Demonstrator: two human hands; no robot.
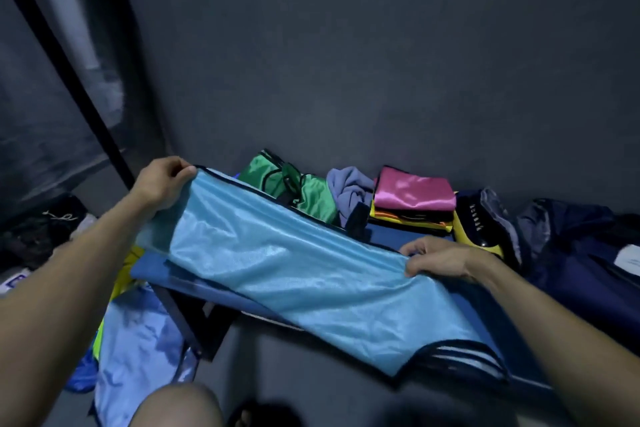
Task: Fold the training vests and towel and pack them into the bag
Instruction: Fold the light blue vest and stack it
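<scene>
A light blue training vest (pixel 294 263) with dark trim is stretched out above the blue bench (pixel 408 230). My left hand (pixel 162 185) pinches its far left corner. My right hand (pixel 436 258) grips its edge on the right. A crumpled green vest (pixel 298 189) lies at the back of the bench, beside a greyish-blue towel (pixel 349 192). A stack of folded vests, pink (pixel 415 194) on top with yellow and black below, sits to the right. A dark navy bag (pixel 571 253) lies at the far right.
A grey wall runs close behind the bench. More light blue and yellow fabric (pixel 138 333) hangs off the bench's left end near the floor. A black and yellow item (pixel 478 222) lies between the stack and the bag. My knee (pixel 176 406) is at the bottom.
</scene>
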